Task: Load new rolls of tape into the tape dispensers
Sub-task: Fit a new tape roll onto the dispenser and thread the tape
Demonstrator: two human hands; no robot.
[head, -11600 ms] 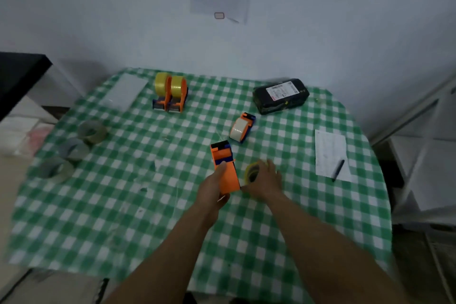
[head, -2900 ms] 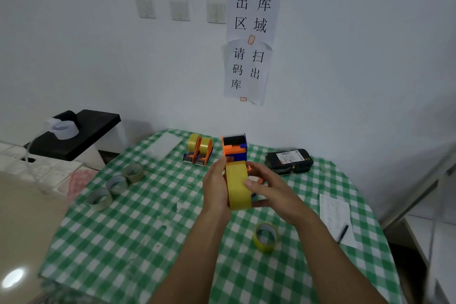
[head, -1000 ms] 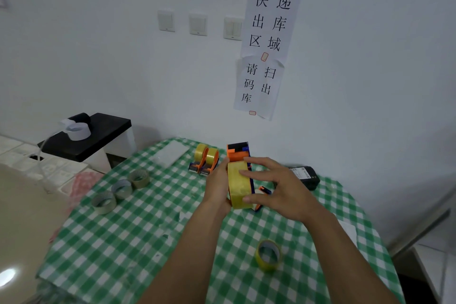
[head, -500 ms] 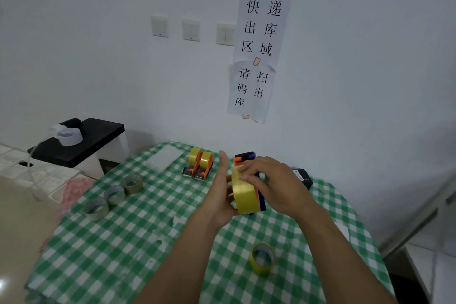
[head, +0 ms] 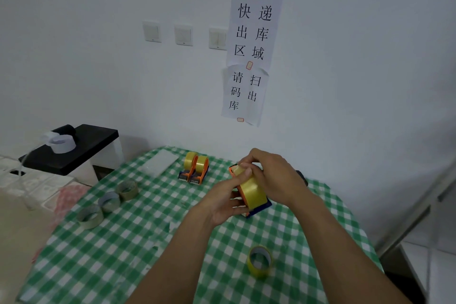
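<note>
Above the middle of the tabletop [head: 118, 261], both hands were clamped on one tape dispenser [head: 258, 208]. The left hand [head: 222, 202] cupped it from below, thumb laid across the yellow roll [head: 253, 189] seated in it. The right hand [head: 276, 179] curled over its far end, fingertips at the top of the roll. Whether they pinched the tape's free end could not be told.

The likeliest trouble seemed to be the thin, sticky film folding back onto itself or the roll if it went slack. The dispenser was tilted, so an eased thumb might also have let the roll slide off its hub.

The dispenser looked like hard, boxy plastic, orange over a blue base. Its roll was a wide ring of glossy, translucent film. A spare roll [head: 259, 261] stood on edge towards the near right corner. Two loaded dispensers [head: 195, 170] sat side by side near the far edge, and three duller rings [head: 108, 201] lay near the left edge on the smooth green-checked cloth.
</note>
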